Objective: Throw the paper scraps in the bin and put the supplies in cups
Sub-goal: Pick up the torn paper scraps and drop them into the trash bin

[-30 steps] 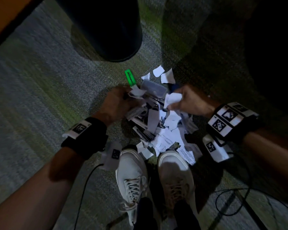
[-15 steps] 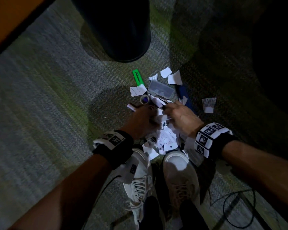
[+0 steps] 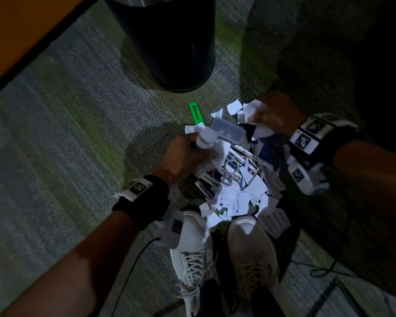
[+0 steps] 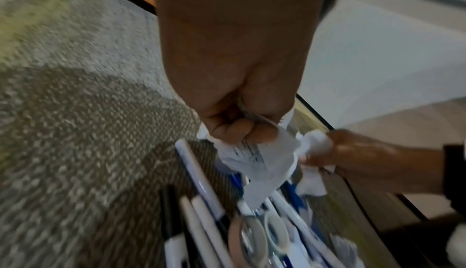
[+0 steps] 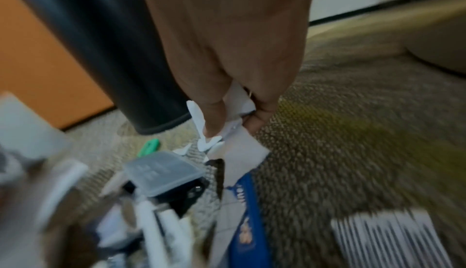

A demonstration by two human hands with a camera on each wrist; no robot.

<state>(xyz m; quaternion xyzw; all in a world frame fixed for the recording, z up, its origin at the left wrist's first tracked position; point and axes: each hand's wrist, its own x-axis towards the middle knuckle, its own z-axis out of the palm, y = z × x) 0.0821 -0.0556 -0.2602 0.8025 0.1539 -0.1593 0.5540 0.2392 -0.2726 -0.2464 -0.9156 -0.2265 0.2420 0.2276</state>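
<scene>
While your left hand [image 3: 183,154] and right hand [image 3: 273,112] each clutch a wad of paper scraps [image 3: 238,200] off the carpet pile, lift both into the bin [image 3: 169,42] just beyond.

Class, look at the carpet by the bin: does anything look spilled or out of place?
Yes. Torn paper scraps lie strewn on the carpet by the person's shoes, mixed with pens and tape rolls. A green highlighter lies apart near the black bin. Both the left hand and right hand grip scraps.
</scene>
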